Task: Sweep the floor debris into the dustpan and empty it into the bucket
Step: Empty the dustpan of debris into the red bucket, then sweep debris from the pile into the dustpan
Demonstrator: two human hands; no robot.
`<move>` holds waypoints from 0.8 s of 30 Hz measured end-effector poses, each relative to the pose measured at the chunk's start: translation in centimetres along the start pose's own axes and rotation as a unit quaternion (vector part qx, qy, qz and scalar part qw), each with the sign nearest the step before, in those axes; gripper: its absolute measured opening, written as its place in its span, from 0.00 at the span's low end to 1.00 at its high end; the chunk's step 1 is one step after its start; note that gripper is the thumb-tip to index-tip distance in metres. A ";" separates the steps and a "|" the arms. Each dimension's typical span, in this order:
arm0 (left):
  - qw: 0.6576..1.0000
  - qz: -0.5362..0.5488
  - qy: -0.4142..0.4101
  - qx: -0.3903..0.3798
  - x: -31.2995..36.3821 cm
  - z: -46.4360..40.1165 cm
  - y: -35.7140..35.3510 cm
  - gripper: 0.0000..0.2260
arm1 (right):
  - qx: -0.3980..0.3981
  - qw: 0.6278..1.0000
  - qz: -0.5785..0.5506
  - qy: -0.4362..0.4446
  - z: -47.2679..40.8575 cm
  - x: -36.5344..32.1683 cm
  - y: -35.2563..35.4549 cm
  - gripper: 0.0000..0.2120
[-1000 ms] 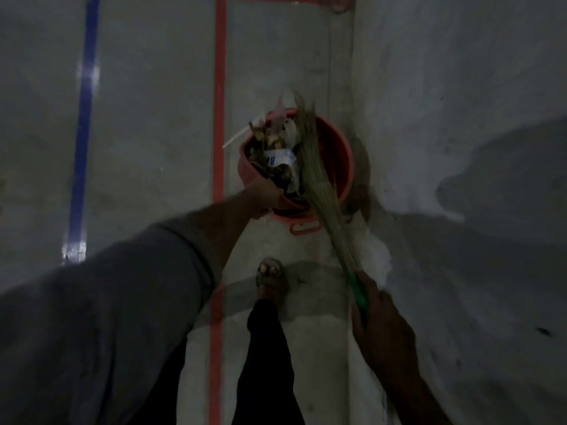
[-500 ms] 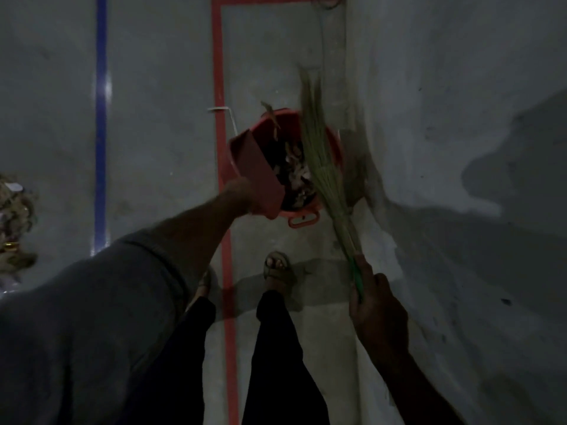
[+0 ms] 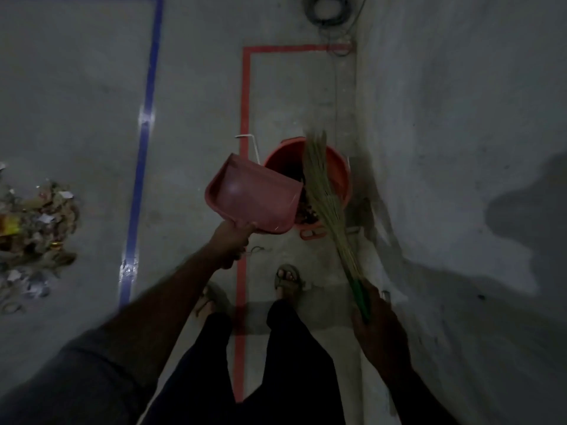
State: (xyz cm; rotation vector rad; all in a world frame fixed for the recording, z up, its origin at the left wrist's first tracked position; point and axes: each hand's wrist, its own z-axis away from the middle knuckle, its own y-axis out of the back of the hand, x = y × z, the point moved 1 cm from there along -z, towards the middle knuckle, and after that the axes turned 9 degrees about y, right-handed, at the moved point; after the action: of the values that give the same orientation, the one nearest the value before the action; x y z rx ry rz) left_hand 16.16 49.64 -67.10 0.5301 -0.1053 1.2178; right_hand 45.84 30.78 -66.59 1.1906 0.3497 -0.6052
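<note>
— Over by the far wall?
— Coil of dark cable (image 3: pixel 326 9) on grey concrete floor (image 3: pixel 76 87), just past red tape line (image 3: pixel 245 96).
— And left?
— Blue tape line (image 3: pixel 147 118), glinting. Grey plastered wall (image 3: pixel 460 102) right, shadowed.

The left hand (image 3: pixel 233 240) grips the handle of a pink dustpan (image 3: pixel 254 196), which is raised off the floor and tilted, its far right corner overlapping the left rim of the red bucket (image 3: pixel 339 170). The pan's inner face shows bare. Inside the bucket lies dark litter. The right hand (image 3: pixel 379 320) holds the green handle of a grass broom (image 3: pixel 322 185), whose bristles slant up over the bucket's opening. The bucket stands close to the grey wall (image 3: pixel 460 118), inside a red tape line (image 3: pixel 245 118). A blue tape line (image 3: pixel 144 148) runs to the left. Beyond it a debris pile (image 3: pixel 33 225) lies on the concrete floor (image 3: pixel 76 87). Two sandalled feet stand just short of the bucket.
</note>
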 end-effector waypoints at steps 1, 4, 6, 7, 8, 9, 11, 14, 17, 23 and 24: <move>1.000 0.021 0.003 0.004 -0.3 1.3 0.9 0.16 | 0.016 0.999 -0.012 0.026 1.0 -0.6 0.5 0.30; 0.998 0.055 -0.011 0.014 -1.9 4.1 3.9 0.16 | 0.031 0.996 -0.063 0.062 2.4 -3.0 1.9 0.28; 0.996 0.080 -0.019 0.021 -3.2 5.6 5.9 0.16 | 0.023 0.992 -0.065 0.105 2.2 -4.8 2.2 0.29; 0.995 0.093 -0.022 0.024 -4.0 6.8 7.2 0.16 | 0.013 0.990 -0.062 0.128 1.9 -6.1 2.3 0.30; 0.994 0.103 -0.025 0.026 -4.5 7.3 7.8 0.16 | 0.008 0.989 -0.065 0.131 1.1 -6.9 2.4 0.31; 0.992 0.121 -0.028 0.033 -5.3 8.2 9.0 0.15 | 0.008 0.985 -0.067 0.157 0.4 -8.5 2.4 0.32; 0.984 0.165 -0.041 0.049 -7.3 9.6 11.3 0.15 | 0.001 0.974 -0.056 0.217 -0.9 -11.6 1.9 0.32; 0.969 0.227 -0.064 0.078 -11.2 11.9 15.4 0.15 | -0.016 0.952 -0.023 0.305 -2.0 -16.8 0.6 0.31; 0.952 0.282 -0.059 0.100 -17.3 14.5 19.8 0.16 | -0.040 0.930 -0.001 0.365 -0.5 -22.9 -2.0 0.31; 0.903 0.388 -0.044 0.181 -31.9 19.8 27.5 0.15 | -0.074 0.876 0.057 0.473 5.7 -33.9 -10.2 0.31; 0.895 0.398 -0.041 0.198 -34.2 20.5 28.7 0.16 | -0.082 0.867 0.068 0.487 6.8 -35.6 -11.8 0.31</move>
State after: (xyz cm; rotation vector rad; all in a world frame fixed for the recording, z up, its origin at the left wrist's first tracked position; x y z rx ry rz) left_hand -18.12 17.92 -51.77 0.9479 -0.1544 2.0436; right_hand 10.13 30.59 -53.38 1.2689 1.1359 0.2055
